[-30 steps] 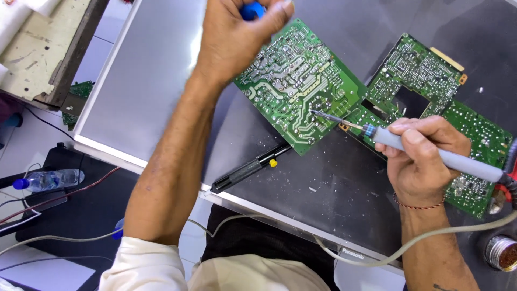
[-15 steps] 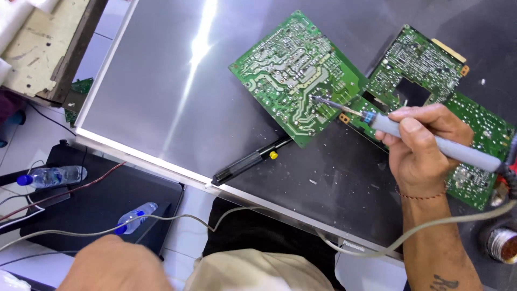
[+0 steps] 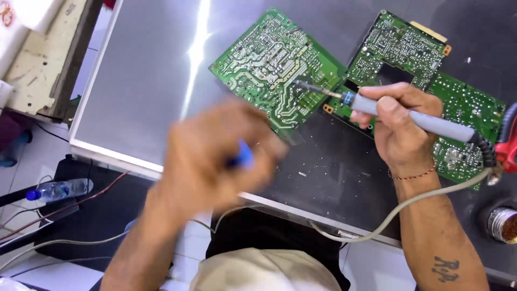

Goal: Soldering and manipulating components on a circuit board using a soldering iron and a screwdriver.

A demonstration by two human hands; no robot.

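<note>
My right hand (image 3: 401, 126) grips a grey-handled soldering iron (image 3: 436, 123). Its metal tip rests on the solder side of a large green circuit board (image 3: 269, 62) lying tilted on a grey panel (image 3: 145, 81). A second green board (image 3: 401, 46) lies to the right, partly under my right hand. My left hand (image 3: 210, 161) is blurred by motion above the panel's front edge, fingers closed around a small blue object (image 3: 244, 155) that I cannot identify. It hides the spot where a black tool lay earlier.
The iron's pale cord (image 3: 377, 226) loops off the front edge. A round metal tin (image 3: 503, 223) and a red item (image 3: 509, 148) sit at the right. A water bottle (image 3: 56, 189) and cables lie on the floor at the left. A worn wooden bench (image 3: 37, 59) stands at the upper left.
My left hand went from the board's top edge down out of view, and is now back up over the panel's front edge. My right hand with the iron has stayed almost still.
</note>
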